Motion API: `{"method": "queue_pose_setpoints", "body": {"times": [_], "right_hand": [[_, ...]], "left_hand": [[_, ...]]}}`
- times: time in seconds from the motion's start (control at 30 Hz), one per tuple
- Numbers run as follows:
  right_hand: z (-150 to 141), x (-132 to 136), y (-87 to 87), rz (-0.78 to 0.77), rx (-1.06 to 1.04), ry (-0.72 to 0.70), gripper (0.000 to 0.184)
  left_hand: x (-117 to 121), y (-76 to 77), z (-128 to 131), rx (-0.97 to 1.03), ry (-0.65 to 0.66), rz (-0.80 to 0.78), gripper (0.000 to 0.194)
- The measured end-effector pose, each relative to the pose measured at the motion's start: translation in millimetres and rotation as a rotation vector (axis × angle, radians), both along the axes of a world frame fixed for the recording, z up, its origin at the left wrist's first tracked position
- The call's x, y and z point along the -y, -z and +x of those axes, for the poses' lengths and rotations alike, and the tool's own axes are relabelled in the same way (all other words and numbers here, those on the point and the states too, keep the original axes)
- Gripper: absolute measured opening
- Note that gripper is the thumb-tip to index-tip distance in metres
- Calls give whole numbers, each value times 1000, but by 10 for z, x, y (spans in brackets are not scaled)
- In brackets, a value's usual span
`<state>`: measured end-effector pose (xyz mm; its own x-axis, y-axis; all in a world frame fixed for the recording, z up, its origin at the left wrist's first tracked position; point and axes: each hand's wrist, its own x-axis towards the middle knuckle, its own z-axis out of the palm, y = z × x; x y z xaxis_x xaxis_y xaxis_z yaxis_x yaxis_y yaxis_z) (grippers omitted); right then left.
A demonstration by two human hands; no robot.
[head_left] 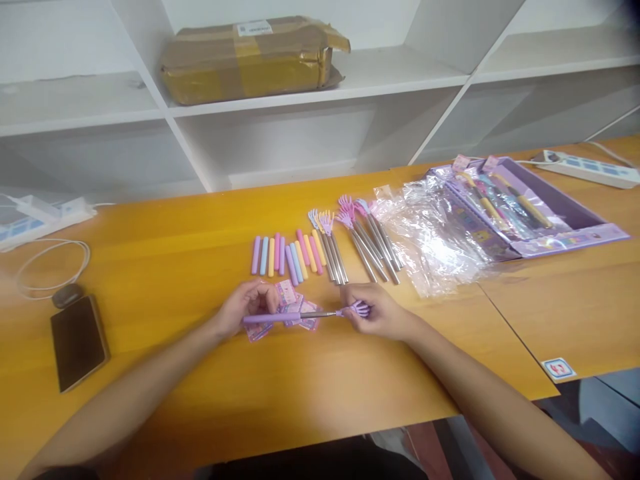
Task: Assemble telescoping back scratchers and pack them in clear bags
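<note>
A telescopic back scratcher (273, 318) with a purple handle, a short metal rod and a purple claw head lies level between my two hands. My left hand (246, 305) is at the handle end, its fingers curled. My right hand (375, 311) is closed around the claw end. Beneath the scratcher, several small printed cards (287, 293) are spread on the table. Just behind them stands a row of loose handle sleeves (278, 255) in purple, blue, yellow and pink. Beside these lie several metal rods with coloured claw heads (373, 241), in two groups.
Clear plastic bags (440, 243) are heaped right of the rods, against a purple display box (565, 247) holding wrapped scratchers. A phone (79, 343) and a white cable lie at left. Power strips (590, 170) sit at both sides. A taped carton (250, 67) rests on the shelf.
</note>
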<state>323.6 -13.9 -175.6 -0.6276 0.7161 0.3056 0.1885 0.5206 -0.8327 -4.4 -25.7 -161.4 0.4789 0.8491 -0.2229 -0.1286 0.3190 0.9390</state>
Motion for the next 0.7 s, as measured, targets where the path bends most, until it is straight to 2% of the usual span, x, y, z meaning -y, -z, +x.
{"method": "queue_pose_setpoints", "body": {"times": [0.17, 0.27, 0.37, 0.57, 0.7], "right_hand": [[-62, 18, 20, 20, -32, -5, 27], [-76, 26, 25, 36, -54, 4, 29], [-92, 42, 29, 49, -72, 5, 29], [-143, 105, 12, 126, -80, -8, 32], [-152, 156, -14, 150, -87, -4, 38]], "left_hand": [[31, -10, 26, 96, 29, -218, 66], [33, 11, 26, 116, 36, -283, 68], [39, 23, 45, 138, -13, -265, 68], [103, 38, 114, 188, -222, -182, 63], [189, 100, 132, 211, -260, -138, 62]]}}
